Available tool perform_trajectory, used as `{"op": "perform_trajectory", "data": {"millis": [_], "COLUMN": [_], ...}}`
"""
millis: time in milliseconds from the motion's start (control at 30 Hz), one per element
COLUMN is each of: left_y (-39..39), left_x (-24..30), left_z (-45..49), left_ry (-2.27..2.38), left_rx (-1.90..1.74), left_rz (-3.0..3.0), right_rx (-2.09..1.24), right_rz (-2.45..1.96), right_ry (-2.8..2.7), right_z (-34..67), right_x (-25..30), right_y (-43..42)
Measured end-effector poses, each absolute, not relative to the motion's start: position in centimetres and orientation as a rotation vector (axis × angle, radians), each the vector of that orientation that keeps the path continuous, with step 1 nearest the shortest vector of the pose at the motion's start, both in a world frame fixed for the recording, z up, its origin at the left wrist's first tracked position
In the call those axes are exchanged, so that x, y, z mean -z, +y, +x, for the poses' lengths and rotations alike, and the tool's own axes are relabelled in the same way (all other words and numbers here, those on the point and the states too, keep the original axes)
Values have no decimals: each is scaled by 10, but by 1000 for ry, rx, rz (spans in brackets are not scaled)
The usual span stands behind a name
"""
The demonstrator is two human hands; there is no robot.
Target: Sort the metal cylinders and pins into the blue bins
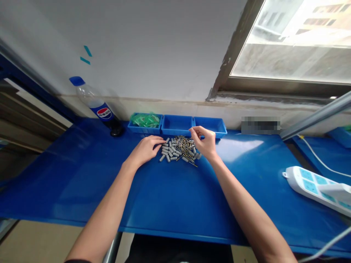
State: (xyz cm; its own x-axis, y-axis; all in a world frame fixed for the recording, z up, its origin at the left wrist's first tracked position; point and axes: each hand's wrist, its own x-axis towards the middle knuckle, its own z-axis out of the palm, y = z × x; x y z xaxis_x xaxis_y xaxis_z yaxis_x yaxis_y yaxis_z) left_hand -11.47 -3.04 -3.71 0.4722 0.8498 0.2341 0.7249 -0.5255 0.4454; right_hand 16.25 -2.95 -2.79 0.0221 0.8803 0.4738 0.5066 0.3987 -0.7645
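Note:
A heap of small parts lies on the blue table: grey cylinders that look like plastic wall plugs (169, 150) on its left side and brass-coloured screws (185, 145) on its right. At the left edge of the heap is my left hand (148, 148), palm down with its fingers stretched out, the fingertips at the grey cylinders. My right hand (205, 140) hovers over the right back of the heap, thumb and forefinger pinched together in front of the blue bins. Whatever that pinch may hold is too small to make out.
Behind the heap stand a left bin (131, 128) with green plastic bags (145, 119), a middle bin (175, 132) and a right bin (223, 128). A cola bottle (102, 111) stands back left. A white power strip (315, 190) with a cable lies right. Wall and window rise behind.

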Motion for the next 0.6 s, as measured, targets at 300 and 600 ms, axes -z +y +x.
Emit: {"op": "perform_trajectory", "data": {"millis": [300, 600], "left_y": [-29, -29], "left_x": [32, 26], "left_z": [-120, -125], "left_ry": [1286, 1351], "left_rx": [-593, -690], "left_rz": [2448, 2365], "right_rx": [-541, -518], "right_rz": [-1171, -1065], "right_ry": [-1632, -1669], "right_z": [159, 159], "right_x": [28, 26], "right_y": [-29, -25]}}
